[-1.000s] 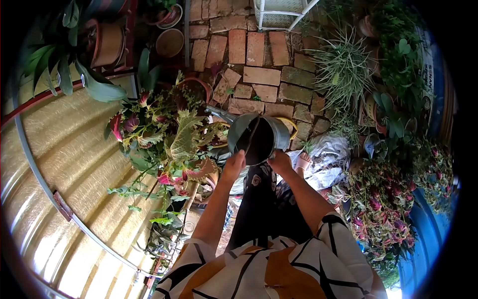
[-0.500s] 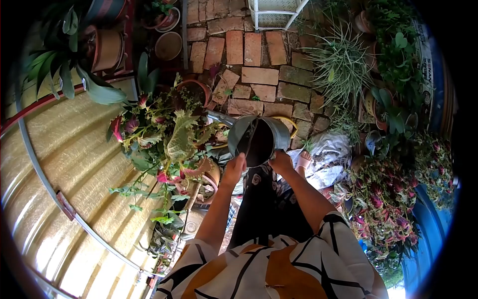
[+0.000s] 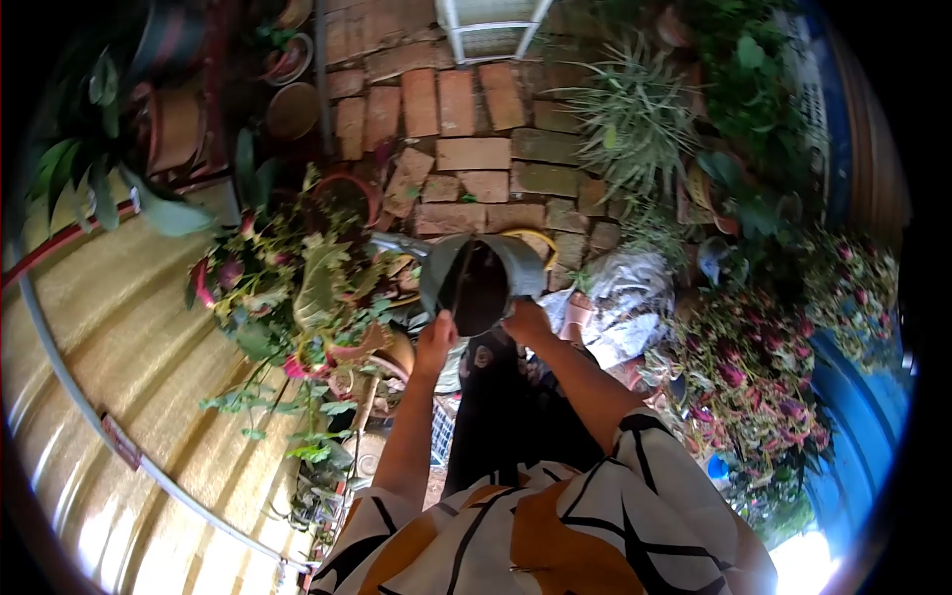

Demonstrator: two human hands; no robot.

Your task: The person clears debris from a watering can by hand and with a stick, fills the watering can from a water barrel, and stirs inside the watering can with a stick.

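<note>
Holding grey can (image 3: 524, 266) in both hands, open side up, over near edge of brick floor (image 3: 474, 154), w/ grey spout (image 3: 399, 244) pointing off L. Pinching near rim btwn thumb & fingers of L hand (image 3: 436, 340); gripping same rim, further R, w/ curled fingers of R hand (image 3: 527, 323). Can see yellow loop (image 3: 535, 236) just beyond, coleus-like plant (image 3: 315, 283) to L, plastic sheet (image 3: 632, 300) to R nr pink footwear (image 3: 576, 315), spiky plant (image 3: 635, 121) along R edge, white stand (image 3: 493, 30) at far edge.
</note>
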